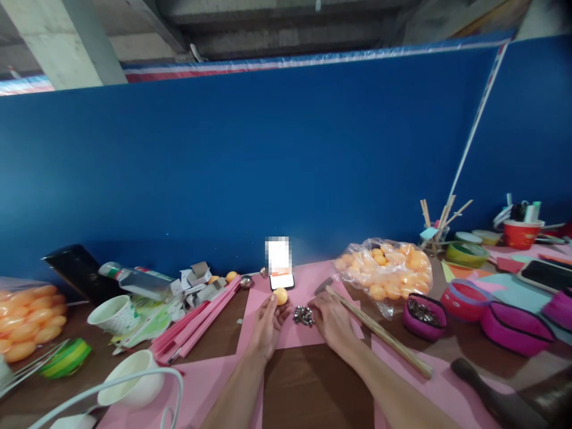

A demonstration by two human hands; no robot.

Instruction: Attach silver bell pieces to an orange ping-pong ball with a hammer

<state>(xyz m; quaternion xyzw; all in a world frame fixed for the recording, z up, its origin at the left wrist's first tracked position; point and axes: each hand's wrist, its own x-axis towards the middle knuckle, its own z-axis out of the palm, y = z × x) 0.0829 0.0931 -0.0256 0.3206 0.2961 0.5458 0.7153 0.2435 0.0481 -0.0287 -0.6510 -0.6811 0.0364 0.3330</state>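
An orange ping-pong ball (280,296) sits between the fingertips and thumb of my left hand (266,326), just in front of a phone (283,281) propped against the blue wall. To its right, a small heap of shiny metal pieces (304,316) lies on pink paper (290,340). My right hand (331,317) is at the heap's right side, its fingers curled and close together; whatever is in its fingertips is too small to make out. Beside that hand lies a hammer with a wooden handle (384,336), its head partly behind the hand.
A clear bag of orange balls (386,271) stands at the back right, with purple containers (424,317) beyond it. On the left are pink strips (201,326), paper cups (114,314), a bottle (138,282) and a white cable (134,372). A dark-handled tool (473,378) lies front right.
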